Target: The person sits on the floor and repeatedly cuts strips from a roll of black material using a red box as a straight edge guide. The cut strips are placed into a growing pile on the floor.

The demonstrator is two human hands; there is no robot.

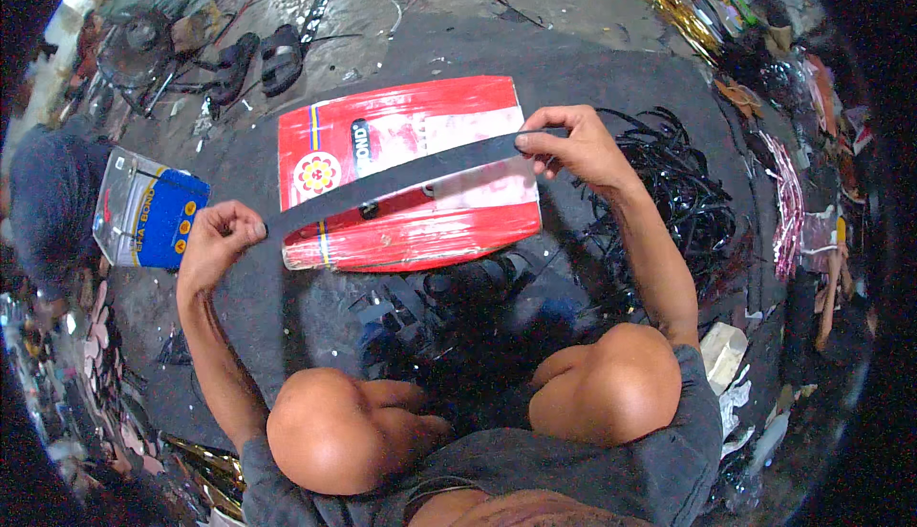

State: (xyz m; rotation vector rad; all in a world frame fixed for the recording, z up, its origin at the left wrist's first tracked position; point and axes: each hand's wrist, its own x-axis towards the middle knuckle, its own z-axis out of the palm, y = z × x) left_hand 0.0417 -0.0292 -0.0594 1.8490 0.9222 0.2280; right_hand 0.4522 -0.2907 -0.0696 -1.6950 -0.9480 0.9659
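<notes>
A long, flat black strip (401, 176) is stretched between my two hands, rising slightly toward the right. My left hand (222, 239) pinches its left end between thumb and fingers; that end blends into the dark floor behind it. At the other end my right hand (570, 148) grips the strip between thumb and forefinger. Beneath the strip, a flat red and white printed cardboard sheet (411, 252) lies on the floor.
A tangled heap of glossy black strips (683, 207) lies right of the cardboard. Left of it is a blue and white printed pack (172, 221). Dark sandals (282, 59) lie at the far left. Pink foil strips (787, 202) and scraps line the right side.
</notes>
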